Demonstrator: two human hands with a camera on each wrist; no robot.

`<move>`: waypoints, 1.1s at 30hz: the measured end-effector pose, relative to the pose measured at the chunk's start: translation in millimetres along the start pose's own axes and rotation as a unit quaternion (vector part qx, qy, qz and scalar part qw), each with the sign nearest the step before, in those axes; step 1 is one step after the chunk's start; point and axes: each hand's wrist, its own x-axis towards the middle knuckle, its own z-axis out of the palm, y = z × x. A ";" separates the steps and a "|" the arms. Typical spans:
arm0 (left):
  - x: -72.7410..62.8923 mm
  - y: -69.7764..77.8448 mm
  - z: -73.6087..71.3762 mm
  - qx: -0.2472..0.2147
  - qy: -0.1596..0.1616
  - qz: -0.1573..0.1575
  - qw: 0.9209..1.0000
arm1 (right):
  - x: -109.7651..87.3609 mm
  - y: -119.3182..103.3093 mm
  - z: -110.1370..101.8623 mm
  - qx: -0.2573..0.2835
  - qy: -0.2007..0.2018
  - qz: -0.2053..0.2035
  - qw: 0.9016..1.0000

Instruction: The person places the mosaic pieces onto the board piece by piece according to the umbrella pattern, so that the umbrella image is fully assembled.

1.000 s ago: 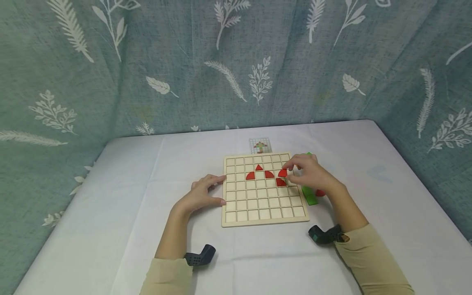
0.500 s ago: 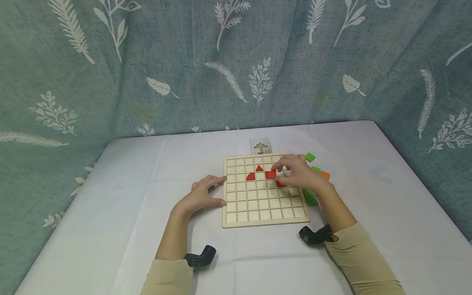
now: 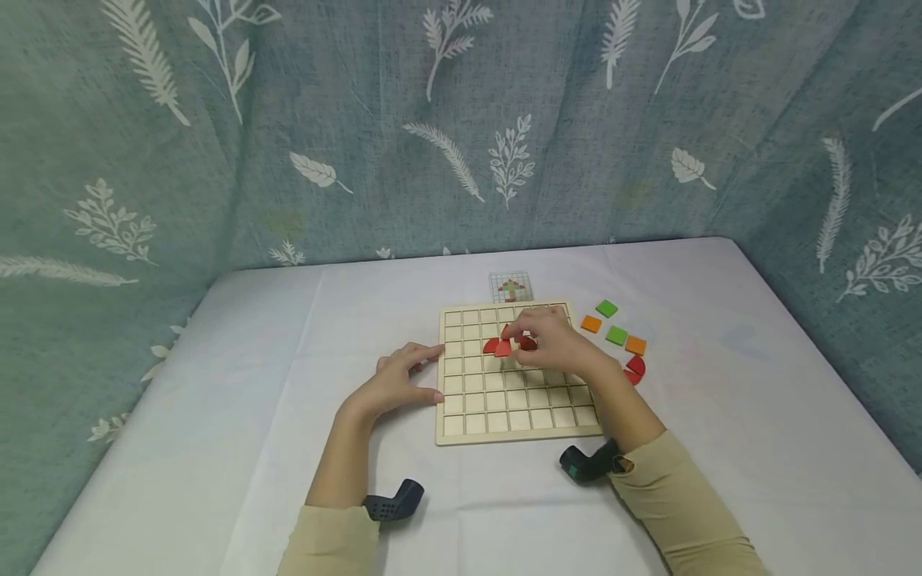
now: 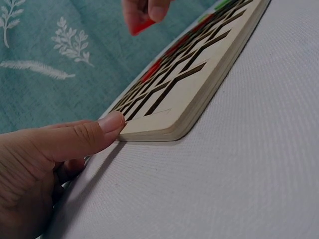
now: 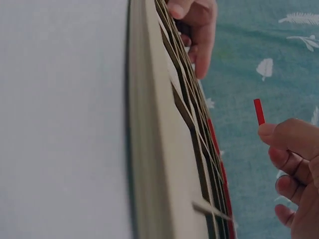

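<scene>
The wooden grid board (image 3: 475,402) lies on the white table. At its left edge rests my left hand (image 3: 396,376), thumb and fingertips spread apart against the rim; in the left wrist view its thumb (image 4: 94,134) touches near the corner. My right hand (image 3: 555,344), above the board, pinches a red tile (image 5: 258,110) between thumb and finger. In the head view that tile (image 3: 503,349) looks like a quarter circle. Around it on the board are a red quarter-circle tile (image 3: 491,346), another red tile (image 3: 527,343) and a red triangle (image 3: 507,328), partly covered by the fingers.
Right of the board lie green tiles (image 3: 607,308), orange tiles (image 3: 635,346) and red curved tiles (image 3: 635,366). Behind it is a small gridded picture card (image 3: 511,278). Black wrist devices (image 3: 394,502) are on both forearms. A leaf-patterned curtain (image 3: 374,144) hangs behind the table.
My right hand has moved left across the board with the pinched red tile, uncovering the loose tiles on the right. The red tile lower right on the board is now out of sight. Left hand unmoved.
</scene>
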 end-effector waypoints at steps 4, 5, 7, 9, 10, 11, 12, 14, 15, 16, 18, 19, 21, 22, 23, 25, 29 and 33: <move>0.2 1.4 -0.3 0.003 -0.001 0.004 1.000 | 7.7 -3.7 8.6 -0.010 -0.020 -0.004 1.000; 0.3 1.7 -0.3 0.002 -0.002 0.005 1.000 | 9.1 -5.0 10.3 -0.013 -0.025 -0.005 1.000; 0.5 2.4 -0.4 0.000 -0.004 0.004 1.000 | 12.4 -7.0 13.8 -0.019 -0.031 -0.002 0.999; 0.5 2.6 -0.6 -0.002 -0.006 0.004 1.000 | 15.4 -8.7 17.3 -0.026 -0.035 0.001 0.999; 0.6 2.6 -0.8 -0.003 -0.006 0.001 1.000 | 17.0 -9.6 19.0 -0.028 -0.037 0.003 0.999; 0.6 2.5 -1.0 0.000 -0.006 0.002 1.000 | 18.6 -10.4 20.8 -0.030 -0.039 0.005 0.999; 0.5 2.5 -1.3 0.002 -0.006 0.001 1.000 | 20.4 -11.2 22.7 -0.032 -0.041 0.006 0.999; 0.4 2.4 -1.9 0.004 -0.006 0.001 1.000 | 23.7 -12.4 26.7 -0.039 -0.046 0.009 0.998; 0.4 2.4 -2.1 0.004 -0.006 0.002 1.000 | 25.2 -12.9 28.9 -0.042 -0.049 0.012 0.998; 0.3 2.4 -2.2 0.003 -0.007 0.002 1.000 | 26.3 -13.2 31.0 -0.046 -0.051 0.014 0.998; -0.1 2.2 -2.3 -0.001 -0.009 0.001 1.000 | 28.0 -13.0 35.2 -0.054 -0.056 0.019 0.997; -0.4 2.0 -2.3 -0.002 -0.010 0.001 1.000 | 28.5 -12.7 37.1 -0.058 -0.059 0.023 0.996; -0.8 1.5 -2.1 -0.003 -0.010 0.001 1.000 | 29.0 -11.4 40.7 -0.064 -0.063 0.029 0.996; -0.8 1.6 -1.9 -0.004 -0.009 0.000 1.000 | 29.1 -10.9 41.9 -0.064 -0.062 0.032 0.996; -0.8 1.5 -1.7 -0.003 -0.007 -0.001 1.000 | 29.0 -10.4 42.9 -0.064 -0.061 0.035 0.995; -0.2 1.6 -1.2 -0.003 -0.003 -0.003 1.000 | 28.6 -9.8 44.1 -0.061 -0.056 0.038 0.996; 1.3 2.0 -0.3 -0.003 0.000 -0.008 1.000 | 27.3 -9.9 44.5 -0.053 -0.044 0.033 0.997; 1.4 2.5 -0.8 0.000 0.001 -0.007 1.000 | 25.2 -10.4 44.0 -0.056 -0.035 0.030 0.997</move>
